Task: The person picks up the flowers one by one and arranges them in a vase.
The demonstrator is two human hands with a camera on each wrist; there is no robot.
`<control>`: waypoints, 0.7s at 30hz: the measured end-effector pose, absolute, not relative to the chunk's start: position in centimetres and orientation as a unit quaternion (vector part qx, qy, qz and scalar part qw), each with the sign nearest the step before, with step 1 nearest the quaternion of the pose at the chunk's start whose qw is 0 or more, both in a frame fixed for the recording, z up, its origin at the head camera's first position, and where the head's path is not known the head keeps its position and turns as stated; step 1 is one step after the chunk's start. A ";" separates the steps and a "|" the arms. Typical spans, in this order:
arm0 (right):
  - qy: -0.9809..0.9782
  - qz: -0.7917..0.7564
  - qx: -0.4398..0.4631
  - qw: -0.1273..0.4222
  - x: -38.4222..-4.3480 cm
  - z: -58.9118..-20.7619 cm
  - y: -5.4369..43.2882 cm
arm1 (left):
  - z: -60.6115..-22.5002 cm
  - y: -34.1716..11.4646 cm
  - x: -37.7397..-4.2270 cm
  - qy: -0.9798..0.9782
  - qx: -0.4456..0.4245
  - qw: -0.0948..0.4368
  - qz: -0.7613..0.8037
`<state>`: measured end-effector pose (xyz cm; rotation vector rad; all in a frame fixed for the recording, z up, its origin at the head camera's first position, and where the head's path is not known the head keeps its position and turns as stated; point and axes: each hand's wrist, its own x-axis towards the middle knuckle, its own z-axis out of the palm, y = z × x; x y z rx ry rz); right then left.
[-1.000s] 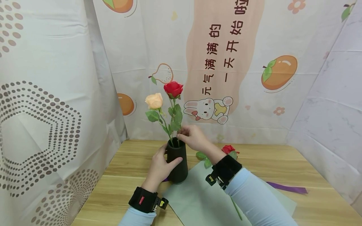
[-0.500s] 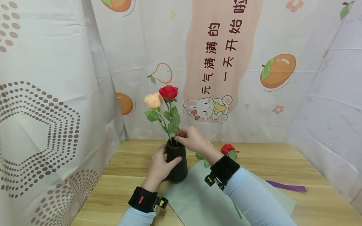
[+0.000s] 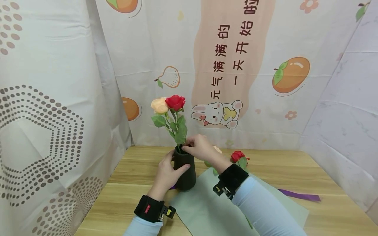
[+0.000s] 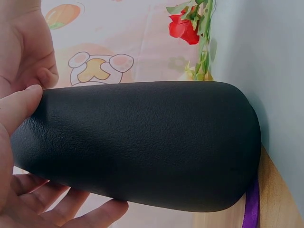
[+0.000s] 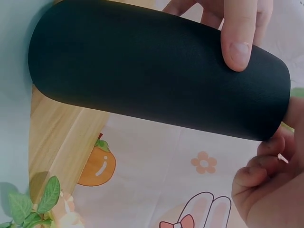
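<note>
A black vase (image 3: 185, 172) stands upright on the table, a peach rose (image 3: 159, 105) and a red rose (image 3: 175, 103) rising out of its mouth. My left hand (image 3: 166, 177) grips the vase from the left, thumb across its front and fingers round behind; the left wrist view shows the thumb and fingers on either side of the black wall (image 4: 142, 147). At the vase's rim, my right hand (image 3: 201, 147) pinches the red rose's stem low down. In the right wrist view the curled right fingers (image 5: 270, 161) sit against the rim, the stem mostly hidden.
Green-grey wrapping paper (image 3: 212, 206) lies under and right of the vase. Another red rose (image 3: 238, 156) and a peach rose (image 3: 217, 149) lie behind the right forearm. A purple ribbon (image 3: 299, 195) lies on the right; patterned cloth (image 3: 165, 36) hangs behind the table.
The upright red rose has sunk lower and shifted left, now beside the peach rose. My right hand has moved slightly down to the rim; the left hand stays on the vase.
</note>
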<state>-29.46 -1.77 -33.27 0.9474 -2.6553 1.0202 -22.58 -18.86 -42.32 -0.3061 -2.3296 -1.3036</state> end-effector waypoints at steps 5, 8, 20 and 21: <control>-0.887 0.322 0.323 0.076 -29.5 -33.3 -1.9 | -42.3 -18.9 -22.5 -0.840 -0.120 0.232 -0.475; -0.886 0.330 0.317 0.074 -29.5 -33.4 -1.9 | -42.3 -18.9 -22.5 -0.837 -0.122 0.233 -0.480; -0.897 0.331 0.281 0.088 -29.2 -33.4 -2.1 | -42.2 -18.9 -22.4 -0.839 -0.120 0.227 -0.480; -0.899 0.329 0.276 0.089 -29.1 -33.4 -2.2 | -42.2 -18.9 -22.4 -0.839 -0.120 0.228 -0.479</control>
